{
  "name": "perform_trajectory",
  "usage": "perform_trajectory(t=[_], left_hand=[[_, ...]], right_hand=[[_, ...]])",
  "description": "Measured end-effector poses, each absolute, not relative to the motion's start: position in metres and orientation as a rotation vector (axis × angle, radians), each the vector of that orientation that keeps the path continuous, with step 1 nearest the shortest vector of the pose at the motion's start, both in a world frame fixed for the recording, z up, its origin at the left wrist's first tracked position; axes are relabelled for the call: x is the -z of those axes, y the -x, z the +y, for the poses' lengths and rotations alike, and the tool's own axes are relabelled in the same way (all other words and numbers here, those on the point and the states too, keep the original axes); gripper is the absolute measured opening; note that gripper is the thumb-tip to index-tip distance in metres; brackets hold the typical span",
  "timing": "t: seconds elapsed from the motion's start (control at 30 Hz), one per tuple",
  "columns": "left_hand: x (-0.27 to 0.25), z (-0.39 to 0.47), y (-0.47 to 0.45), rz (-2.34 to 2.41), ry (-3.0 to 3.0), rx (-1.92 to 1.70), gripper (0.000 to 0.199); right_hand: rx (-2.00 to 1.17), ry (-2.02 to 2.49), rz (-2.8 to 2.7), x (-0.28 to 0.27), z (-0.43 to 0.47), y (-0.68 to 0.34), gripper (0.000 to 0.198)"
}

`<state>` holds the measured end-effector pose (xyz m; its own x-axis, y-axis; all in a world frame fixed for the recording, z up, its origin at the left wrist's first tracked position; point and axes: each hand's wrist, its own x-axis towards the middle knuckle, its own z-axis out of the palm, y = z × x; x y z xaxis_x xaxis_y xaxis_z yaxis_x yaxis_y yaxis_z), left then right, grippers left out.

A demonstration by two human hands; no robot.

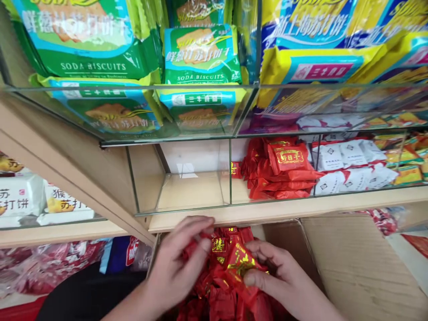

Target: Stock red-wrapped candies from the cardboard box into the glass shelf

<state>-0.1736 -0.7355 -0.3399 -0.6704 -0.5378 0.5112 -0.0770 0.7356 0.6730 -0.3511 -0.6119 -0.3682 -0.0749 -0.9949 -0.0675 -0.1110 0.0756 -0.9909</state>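
Note:
Both hands are over an open cardboard box [361,263] of small red packets with gold print [222,303]. My right hand [281,272] pinches a shiny red packet [239,263] between thumb and fingers, above the heap. My left hand [182,256] is curled at the left side of the box, with red wrapper showing between its thumb and fingers. Most of what it grips is hidden behind the hand. Just above the box, a glass-fronted shelf compartment [192,191] has a bare wooden floor and a small white paper at its back.
Right of that compartment are stacked red packets [282,167] and white packets [351,156]. Glass dividers [230,174] separate them. Green soda biscuit packs [202,55] and yellow-blue packs [317,67] fill the upper shelf. A wooden upright [83,156] stands at left.

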Motion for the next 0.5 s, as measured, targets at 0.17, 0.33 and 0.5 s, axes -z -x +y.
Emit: perform_trajectory(t=[0.17,0.33,0.5], left_hand=[[0.359,-0.709,0.178,-2.125,-0.781,1.781,0.03],[0.348,-0.717,0.166,-2.301,-0.556,1.249,0.017],[0.32,-0.755,0.15,-2.333,-0.276,0.356,0.034]], right_hand=[[1.131,1.278,1.529,0.365,-0.609,0.333,0.031],[1.071,1.467,1.835,0.348,-0.594,0.337,0.032],[1.083,1.681,2.536,0.276,-0.61,0.357,0.034]])
